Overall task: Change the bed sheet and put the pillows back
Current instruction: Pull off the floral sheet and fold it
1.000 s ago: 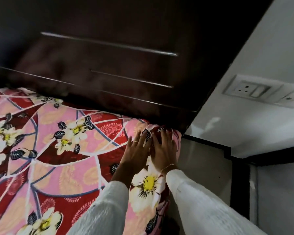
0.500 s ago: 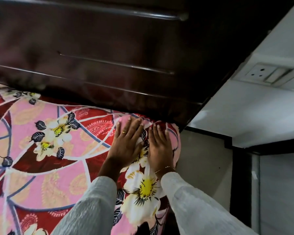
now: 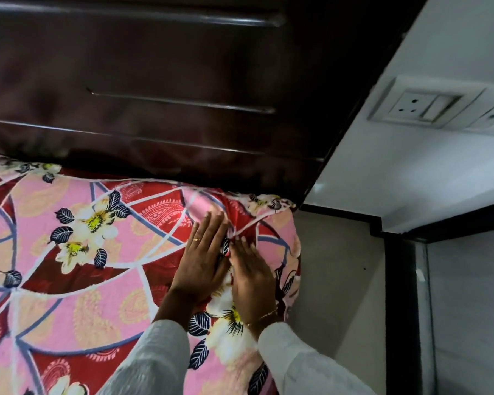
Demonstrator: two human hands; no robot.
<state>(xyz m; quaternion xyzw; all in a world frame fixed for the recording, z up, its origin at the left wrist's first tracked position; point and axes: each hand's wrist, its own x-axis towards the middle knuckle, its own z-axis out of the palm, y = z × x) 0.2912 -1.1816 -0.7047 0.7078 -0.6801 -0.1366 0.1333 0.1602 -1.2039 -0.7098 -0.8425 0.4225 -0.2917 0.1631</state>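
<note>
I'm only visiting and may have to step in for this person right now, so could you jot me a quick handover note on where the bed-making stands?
Left hand: flat, fingers straight, pressing on the floral sheet near the bed's corner by the dark headboard.
Right hand: also flat on the sheet, right beside the left, closer to the bed's edge.
Done: the sheet is spread over the visible part of the mattress and wraps over this corner.
Left: finish smoothing here and check the other corners, which are out of view. No pillows are visible; they need putting back.

No readable text, label, brand, number or sign appears anywhere.
</note>
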